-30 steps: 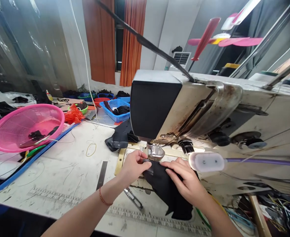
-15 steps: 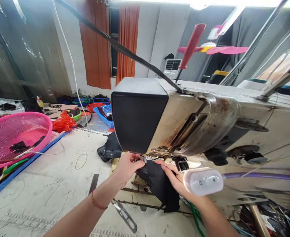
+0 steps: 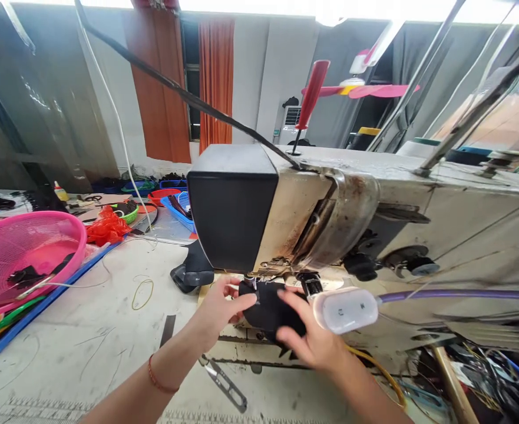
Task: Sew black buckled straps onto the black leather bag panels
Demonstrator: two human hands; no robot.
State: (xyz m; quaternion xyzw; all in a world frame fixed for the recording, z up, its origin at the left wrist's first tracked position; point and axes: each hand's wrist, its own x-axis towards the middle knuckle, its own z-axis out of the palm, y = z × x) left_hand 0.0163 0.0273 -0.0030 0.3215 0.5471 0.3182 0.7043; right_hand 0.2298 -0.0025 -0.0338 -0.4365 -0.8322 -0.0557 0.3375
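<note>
A piece of black fabric (image 3: 268,309) lies under the needle area of the sewing machine (image 3: 237,218). My left hand (image 3: 219,306) pinches its left edge, thumb on top and fingers beneath. Over the fabric's right part, my right hand (image 3: 312,333) has its fingers spread, slightly blurred, with the fingertips at the cloth; whether they press on it I cannot tell. Close by the right hand is a lit white lamp (image 3: 347,311) on a purple cable. More black pieces (image 3: 192,268) rest on the table behind the machine head.
Thread snips (image 3: 226,386) lie in front of the machine bed, and a dark strip (image 3: 168,331) is left of it. A pink basket (image 3: 80,235) stands at the far left. A red-handled screwdriver (image 3: 313,94) stands upright on the machine. A yellow thread loop (image 3: 142,294) lies on the table.
My right hand has lifted and spread its fingers, moving toward me over the fabric. The fabric's hanging end is bunched up more. My left hand stays at the left edge, and the view has shifted.
</note>
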